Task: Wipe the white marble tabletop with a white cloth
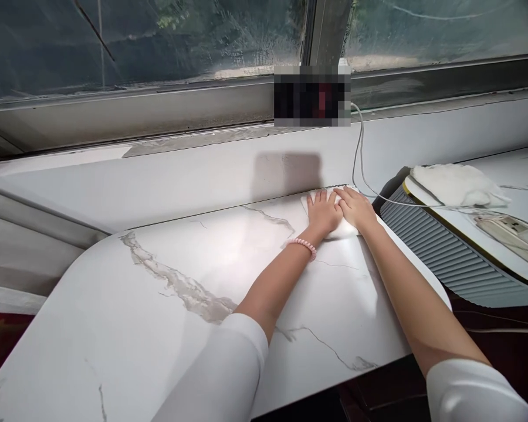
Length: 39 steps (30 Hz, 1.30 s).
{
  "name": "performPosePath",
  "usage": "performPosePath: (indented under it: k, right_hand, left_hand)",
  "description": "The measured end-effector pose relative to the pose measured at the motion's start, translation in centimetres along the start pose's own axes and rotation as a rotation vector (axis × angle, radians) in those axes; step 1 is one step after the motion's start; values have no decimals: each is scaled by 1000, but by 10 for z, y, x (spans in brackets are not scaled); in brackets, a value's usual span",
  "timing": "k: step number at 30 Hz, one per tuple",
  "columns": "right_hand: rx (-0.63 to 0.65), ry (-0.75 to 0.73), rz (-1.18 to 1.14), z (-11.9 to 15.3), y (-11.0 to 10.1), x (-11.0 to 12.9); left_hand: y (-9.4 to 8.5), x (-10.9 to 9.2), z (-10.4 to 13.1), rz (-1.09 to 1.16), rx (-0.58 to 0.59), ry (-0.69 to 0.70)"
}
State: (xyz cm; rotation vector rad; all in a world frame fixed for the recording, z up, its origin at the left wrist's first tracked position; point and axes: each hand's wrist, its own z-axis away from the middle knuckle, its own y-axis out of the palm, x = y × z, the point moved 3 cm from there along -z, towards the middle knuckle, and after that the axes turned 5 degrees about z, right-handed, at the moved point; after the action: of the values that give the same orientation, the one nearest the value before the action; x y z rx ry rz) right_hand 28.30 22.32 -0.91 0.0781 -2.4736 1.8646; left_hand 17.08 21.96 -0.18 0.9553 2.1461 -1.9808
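Observation:
Both hands lie on a folded white cloth (344, 230) at the back right edge of a white marble-patterned table (193, 252). My left hand (324, 212) is flat on the cloth with its fingers spread, a pink coiled band around the wrist. Beside it, my right hand (355, 208) rests with its fingers stretched out over the cloth's right part. The two hands touch or nearly touch at the thumbs. Part of the cloth is hidden beneath them.
A window ledge (202, 176) runs behind the table, with a blurred dark object (312, 97) on the sill. A white cable (361, 152) hangs down to the right. On a ribbed side cabinet (449, 252) lie another white cloth (460, 183) and a socket strip (506, 225).

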Motion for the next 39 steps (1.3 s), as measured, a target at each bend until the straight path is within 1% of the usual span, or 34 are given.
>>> performPosePath:
  k: [3,7,11,15,17,20,24,29,32,36,39]
  right_hand:
    - [-18,-18,7,-15,6,2]
    - [-39,-30,16,-18,8,1]
    - [-27,-26,3,-9,5,3]
    - [-6,-42,-11,10,0,8]
    - [-3,-45,-5,26,-4,11]
    - [24,-23,47,58,-14,18]
    - [34,19,93,107,-31,33]
    - [19,22,82,162,-47,55]
    - [21,20,64,188,-54,68]
    - [35,65,54,221,-61,85]
    - [3,66,27,243,-63,96]
  left_hand:
    - [-3,7,-11,-4,-7,0]
    - [0,9,-13,-25,-41,11]
    - [3,7,-4,-56,-74,6]
    - [2,4,15,-79,-74,-4]
    - [1,0,30,-78,-54,-3]
    - [0,-6,58,-62,-3,16]
    - [-6,-14,101,-41,45,46]
    - [-17,-19,157,-34,53,94]
    - [-24,-20,186,-47,65,112]
    - [-34,-18,220,-69,95,138]
    - [-42,-15,242,-71,110,169]
